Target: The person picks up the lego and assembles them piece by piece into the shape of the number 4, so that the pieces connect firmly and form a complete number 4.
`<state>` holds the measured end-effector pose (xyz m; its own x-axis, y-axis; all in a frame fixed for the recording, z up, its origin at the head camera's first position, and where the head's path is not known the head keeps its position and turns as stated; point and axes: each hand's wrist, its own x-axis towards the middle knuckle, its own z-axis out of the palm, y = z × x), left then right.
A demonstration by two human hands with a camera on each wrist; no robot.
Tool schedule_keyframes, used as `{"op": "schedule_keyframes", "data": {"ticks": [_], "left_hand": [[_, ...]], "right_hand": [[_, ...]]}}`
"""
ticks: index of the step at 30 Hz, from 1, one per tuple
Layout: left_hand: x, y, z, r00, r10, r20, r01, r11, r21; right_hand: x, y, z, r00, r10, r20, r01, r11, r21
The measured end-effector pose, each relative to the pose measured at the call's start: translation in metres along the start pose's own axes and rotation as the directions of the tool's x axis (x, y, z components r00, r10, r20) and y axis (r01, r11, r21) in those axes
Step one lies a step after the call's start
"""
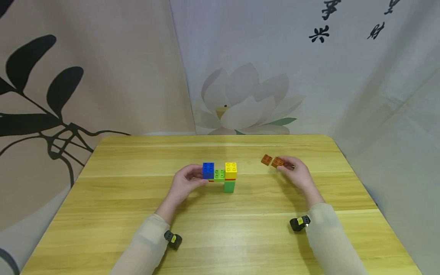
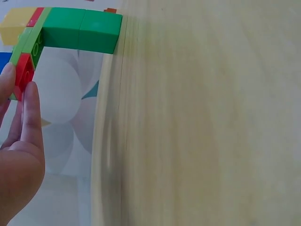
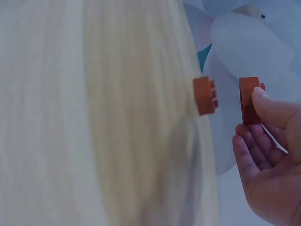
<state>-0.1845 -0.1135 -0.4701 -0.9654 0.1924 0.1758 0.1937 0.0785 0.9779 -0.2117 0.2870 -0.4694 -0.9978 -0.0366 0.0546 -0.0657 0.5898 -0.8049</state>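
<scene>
A structure of toy building bricks stands near the table's middle. A blue brick (image 1: pixel 208 170) and a yellow brick (image 1: pixel 230 170) sit on its two ends, with a light green brick (image 1: pixel 219 175) between them. Green bricks (image 2: pixel 82 29) form a leg under the yellow end, and a red brick (image 2: pixel 24 73) hangs under the blue end. My left hand (image 1: pixel 186 184) grips this blue end between thumb and fingers. Farther right, my right hand (image 1: pixel 296 172) pinches a brown brick (image 3: pixel 250 100) above the table. A second brown brick (image 1: pixel 266 159) lies just left of it, apart.
The wooden table (image 1: pixel 261 236) ends at a far edge behind the bricks. Beyond it hangs a curtain (image 1: pixel 144 76) printed with leaves and a lotus. Each wrist wears a small black camera (image 1: pixel 173 240).
</scene>
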Motion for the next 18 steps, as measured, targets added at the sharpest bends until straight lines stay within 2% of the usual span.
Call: {"op": "schedule_keyframes", "data": {"ticks": [8,11,15,18], "left_hand": [[0.001,0.001,0.000,1.000,-0.003,-0.007,0.003,1.000,-0.001],[0.000,0.001,0.000,1.000,-0.005,-0.008,0.005,1.000,-0.004],[0.000,0.001,0.000,1.000,-0.016,-0.006,0.016,1.000,-0.009],[0.001,0.001,0.000,1.000,-0.024,-0.004,0.024,1.000,-0.008]], "right_hand": [[-0.002,-0.034,0.006,0.993,-0.114,0.028,0.113,0.993,0.047],[-0.010,-0.064,0.005,0.984,-0.173,0.046,0.170,0.984,0.057],[-0.010,-0.080,0.010,0.969,-0.239,0.063,0.235,0.970,0.057],[-0.004,-0.075,0.017,0.956,-0.284,0.068,0.281,0.958,0.054]]}}
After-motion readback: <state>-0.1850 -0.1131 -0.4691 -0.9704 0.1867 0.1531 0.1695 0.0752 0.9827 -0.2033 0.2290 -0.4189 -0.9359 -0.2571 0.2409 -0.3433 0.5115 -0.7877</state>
